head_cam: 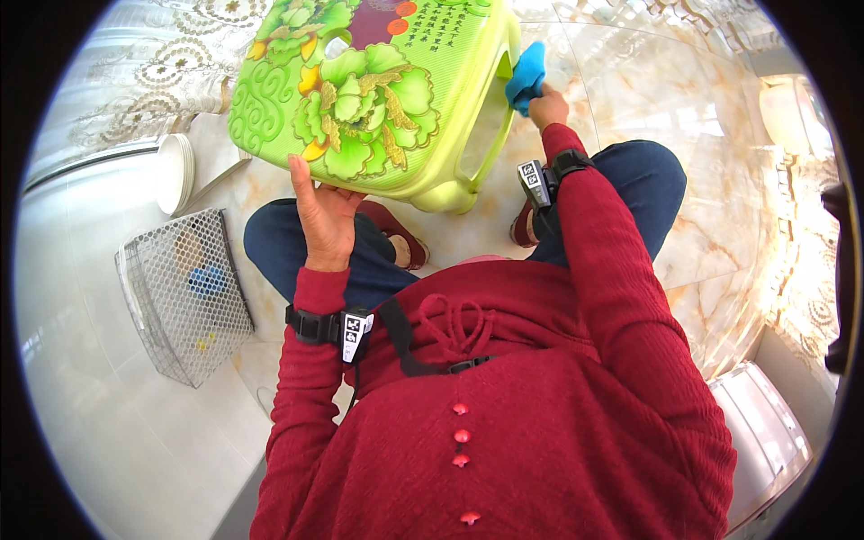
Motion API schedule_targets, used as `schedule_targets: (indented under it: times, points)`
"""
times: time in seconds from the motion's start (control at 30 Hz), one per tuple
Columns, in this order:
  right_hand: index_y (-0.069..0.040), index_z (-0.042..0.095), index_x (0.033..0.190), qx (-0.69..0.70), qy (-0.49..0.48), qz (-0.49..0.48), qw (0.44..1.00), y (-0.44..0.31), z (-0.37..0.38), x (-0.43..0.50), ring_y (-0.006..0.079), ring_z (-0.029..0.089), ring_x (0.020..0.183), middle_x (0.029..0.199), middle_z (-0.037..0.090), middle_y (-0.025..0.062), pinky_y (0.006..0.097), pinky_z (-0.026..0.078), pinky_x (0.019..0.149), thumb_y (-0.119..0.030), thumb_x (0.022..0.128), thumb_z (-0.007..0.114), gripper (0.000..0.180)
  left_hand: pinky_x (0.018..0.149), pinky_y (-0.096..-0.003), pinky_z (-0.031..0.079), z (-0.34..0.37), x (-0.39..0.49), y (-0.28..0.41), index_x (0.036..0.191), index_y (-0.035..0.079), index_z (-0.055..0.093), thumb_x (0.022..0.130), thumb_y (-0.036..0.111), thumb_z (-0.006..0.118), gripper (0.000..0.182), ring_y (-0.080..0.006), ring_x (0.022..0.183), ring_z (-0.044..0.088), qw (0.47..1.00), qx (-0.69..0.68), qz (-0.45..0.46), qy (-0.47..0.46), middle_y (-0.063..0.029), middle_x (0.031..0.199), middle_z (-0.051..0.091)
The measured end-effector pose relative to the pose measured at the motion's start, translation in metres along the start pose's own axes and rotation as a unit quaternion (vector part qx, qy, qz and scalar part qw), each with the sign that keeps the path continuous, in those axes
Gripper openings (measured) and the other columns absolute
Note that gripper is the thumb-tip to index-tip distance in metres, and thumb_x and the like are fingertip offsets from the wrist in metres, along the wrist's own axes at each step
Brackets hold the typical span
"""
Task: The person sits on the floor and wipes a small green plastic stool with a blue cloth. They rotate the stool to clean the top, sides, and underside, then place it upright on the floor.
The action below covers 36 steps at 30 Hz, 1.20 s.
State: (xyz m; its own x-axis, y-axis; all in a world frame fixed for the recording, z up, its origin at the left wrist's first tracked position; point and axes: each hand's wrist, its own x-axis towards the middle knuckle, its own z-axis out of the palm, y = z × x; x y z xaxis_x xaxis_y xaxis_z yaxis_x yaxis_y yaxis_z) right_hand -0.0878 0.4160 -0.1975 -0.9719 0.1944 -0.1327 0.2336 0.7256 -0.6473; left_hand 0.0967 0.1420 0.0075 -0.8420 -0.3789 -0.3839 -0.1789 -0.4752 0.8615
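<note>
A green plastic stool [378, 128] with a raised flower pattern and printed writing on its seat stands tilted in front of me. My left hand [327, 219] grips the near left edge of the seat, thumb on top and fingers underneath. Beside the stool's right-hand legs, my right hand [548, 108] holds a bunched blue cloth [526, 77]. The cloth lies against or very near a leg; I cannot tell whether it touches. Part of the stool's far end is cut off by the top of the view.
To the left, a wire mesh basket [185, 297] holds a few small things. Behind it is a round white object [175, 174] with a ribbed side. Patterned lace curtains [169, 74] hang at the upper left. Marble-look tiles [702, 250] cover the floor. A pale box-like object [763, 432] sits at lower right.
</note>
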Motion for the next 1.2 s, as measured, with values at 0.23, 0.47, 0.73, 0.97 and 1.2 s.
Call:
schedule_targets:
  times: [0.23, 0.47, 0.73, 0.97, 1.2]
  points:
    - [-0.007, 0.067, 0.097, -0.158, -0.205, -0.054, 0.964, -0.006, 0.003, -0.026, 0.0378, 0.061, 0.096, 0.101, 0.064, 0.0205, 0.0425, 0.049, 0.085, -0.016, 0.075, 0.056, 0.026, 0.088, -0.0382, 0.047, 0.002, 0.0, 0.001, 0.139, 0.013, 0.033, 0.087, 0.064, 0.045, 0.074, -0.0222, 0.106, 0.055, 1.0, -0.001, 0.009, -0.018, -0.0115, 0.125, 0.048]
    - [-0.001, 0.069, 0.078, -0.128, -0.384, -0.076, 0.911, -0.043, -0.019, -0.087, 0.0253, 0.069, 0.068, 0.078, 0.069, 0.0161, 0.0345, 0.057, 0.059, -0.005, 0.073, 0.057, 0.014, 0.088, -0.0383, 0.046, -0.001, 0.001, 0.001, 0.139, 0.014, 0.033, 0.084, 0.067, 0.047, 0.077, -0.0225, 0.106, 0.054, 1.0, 0.009, -0.003, -0.016, -0.0121, 0.124, 0.049]
    - [-0.009, 0.071, 0.091, -0.152, -0.525, -0.082, 0.833, -0.05, -0.004, -0.132, 0.0253, 0.069, 0.069, 0.081, 0.069, 0.015, 0.035, 0.058, 0.058, -0.007, 0.074, 0.057, 0.022, 0.098, -0.042, 0.04, -0.005, 0.0, 0.0, 0.137, 0.011, 0.035, 0.082, 0.065, 0.055, 0.08, -0.0239, 0.115, 0.047, 0.999, -0.034, -0.023, -0.02, -0.0109, 0.13, 0.043]
    - [-0.001, 0.068, 0.091, -0.063, -0.582, -0.041, 0.81, -0.054, -0.013, -0.134, 0.0258, 0.068, 0.063, 0.081, 0.068, 0.0159, 0.0357, 0.058, 0.054, -0.013, 0.073, 0.06, 0.023, 0.104, -0.0388, 0.031, -0.015, -0.011, -0.037, 0.13, 0.008, 0.042, 0.089, 0.041, 0.059, 0.056, -0.0205, 0.119, 0.045, 0.988, -0.092, -0.035, -0.121, -0.006, 0.128, 0.049]
    - [0.004, 0.068, 0.088, -0.03, -0.574, -0.002, 0.819, -0.054, -0.015, -0.119, 0.0244, 0.067, 0.064, 0.081, 0.067, 0.0143, 0.035, 0.057, 0.054, -0.013, 0.064, 0.063, 0.03, 0.091, -0.029, 0.042, -0.001, -0.019, -0.054, 0.124, 0.001, 0.05, 0.077, 0.002, 0.073, 0.052, -0.015, 0.105, 0.054, 0.963, 0.149, -0.03, -0.222, -0.0062, 0.117, 0.058]
